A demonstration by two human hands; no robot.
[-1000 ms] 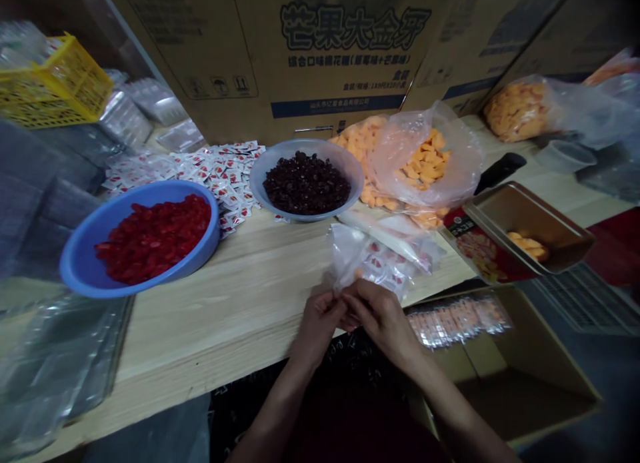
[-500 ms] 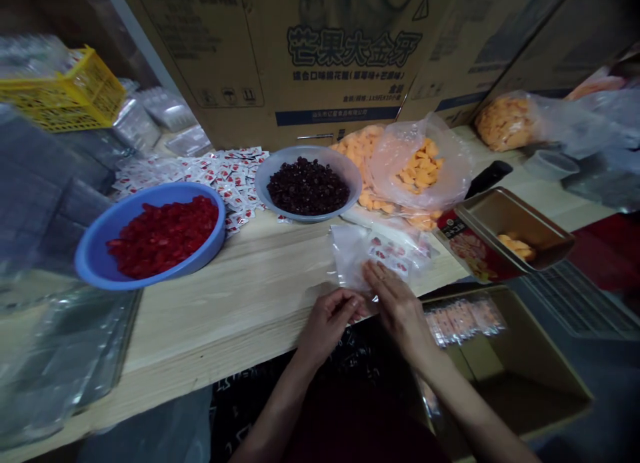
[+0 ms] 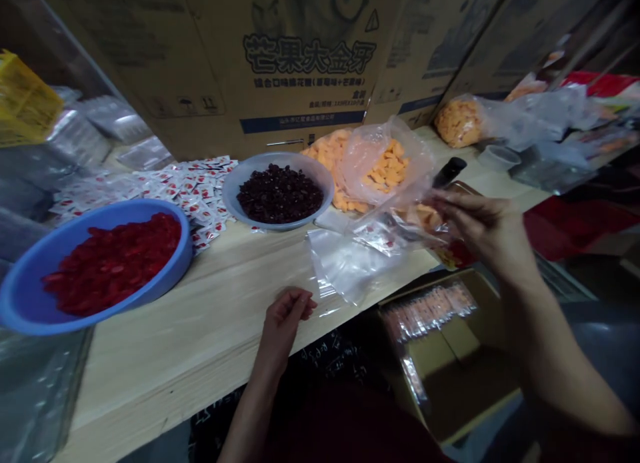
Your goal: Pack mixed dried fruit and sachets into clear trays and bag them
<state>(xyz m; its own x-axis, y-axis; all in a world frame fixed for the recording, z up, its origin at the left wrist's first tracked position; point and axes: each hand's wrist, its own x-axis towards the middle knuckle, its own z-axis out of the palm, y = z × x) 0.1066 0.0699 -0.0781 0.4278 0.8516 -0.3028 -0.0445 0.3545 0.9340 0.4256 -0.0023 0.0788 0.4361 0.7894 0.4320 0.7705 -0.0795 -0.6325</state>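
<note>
My right hand (image 3: 487,230) is raised over the right end of the table, its fingertips pinching the edge of a clear plastic bag (image 3: 413,218). Small white-and-red sachets (image 3: 380,238) show through plastic just left of that hand; the blur hides whether they are all in this bag. On the table's front edge, flat clear plastic bags (image 3: 345,263) lie in a loose stack. My left hand (image 3: 290,310) rests at the stack's left side, fingers curled and closed, with nothing visible in them. Behind my right hand, a tin (image 3: 455,255) is mostly covered.
A blue basin (image 3: 167,270) of red candies stands left, beside a heap of sachets (image 3: 200,190). A pale bowl (image 3: 325,200) holds dark pieces. Orange candies (image 3: 385,170) fill an open bag. Below the edge, a carton (image 3: 465,416) contains packed bags. Large cardboard boxes (image 3: 200,43) stand behind.
My right hand has left the bag stack, moving up and right with a clear bag. My left hand stays curled near the stack. The camera view has shifted right.
</note>
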